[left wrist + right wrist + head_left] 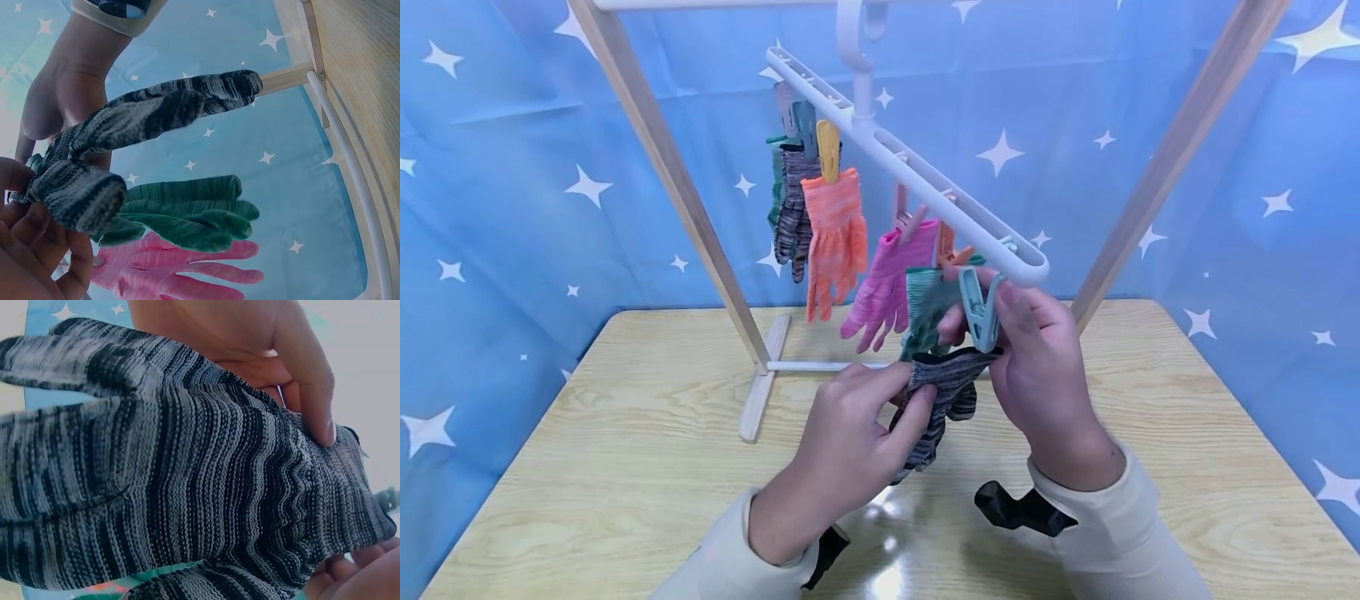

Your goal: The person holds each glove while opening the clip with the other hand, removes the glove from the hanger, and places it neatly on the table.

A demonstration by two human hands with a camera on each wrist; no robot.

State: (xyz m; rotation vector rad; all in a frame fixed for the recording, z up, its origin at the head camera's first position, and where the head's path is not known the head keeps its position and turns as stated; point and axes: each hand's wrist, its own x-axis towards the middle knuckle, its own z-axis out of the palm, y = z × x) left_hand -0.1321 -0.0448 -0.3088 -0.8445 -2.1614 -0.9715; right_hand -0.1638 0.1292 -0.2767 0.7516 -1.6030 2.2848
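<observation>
My left hand (857, 433) pinches a black-and-grey striped knit glove (936, 408) near its cuff, thumb on the near side. The glove's fingers hang down, and its cuff edge lies right at the lower end of a light teal clothespin (981, 312). That clothespin hangs under the near end of the white hanger (955, 187), and my right hand (1045, 358) grips it between thumb and fingers. In the right wrist view the striped glove (206, 462) fills most of the picture, with the left thumb pressed on its cuff. Close behind hangs a green glove (921, 304).
Farther along the hanger, clothespins hold a pink glove (891, 279), an orange glove (835, 242), another striped glove (793, 217) and a green one behind it. A wooden-legged rack (670, 175) bears the hanger above the wooden table (625, 467). Behind is a blue star-patterned backdrop (497, 208).
</observation>
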